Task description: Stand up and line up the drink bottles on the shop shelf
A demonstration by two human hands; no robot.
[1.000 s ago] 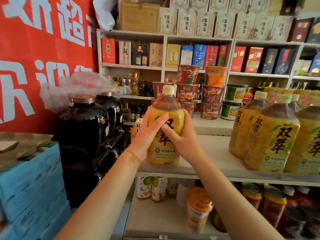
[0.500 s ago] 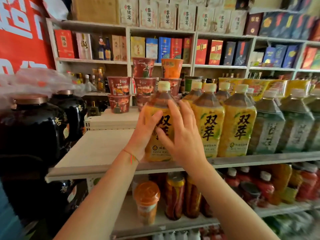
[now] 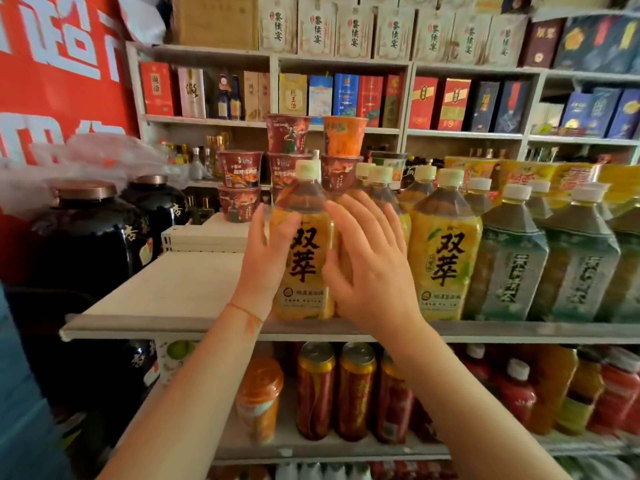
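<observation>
A yellow-labelled tea bottle (image 3: 304, 268) with a pale cap stands upright at the front of the wooden shelf (image 3: 166, 296), at the left end of a row of like bottles. My left hand (image 3: 263, 268) lies flat against its left side, fingers straight, thumb on the label. My right hand (image 3: 374, 271) is spread in front of the bottle's right edge and hides most of the neighbour behind it. Another yellow bottle (image 3: 445, 258) stands to the right, followed by green-labelled bottles (image 3: 509, 268).
Bare shelf board runs left of the bottle. Stacked noodle cups (image 3: 239, 171) stand behind it. Two black jars (image 3: 90, 244) sit at the left beyond the shelf end. Cans (image 3: 317, 393) and red bottles (image 3: 516, 393) fill the lower shelf. Boxed goods line the wall shelves.
The bottle has been carried from the shelf's left part to the end of the row and set down. Both hands have loosened; the right hand's fingers have spread.
</observation>
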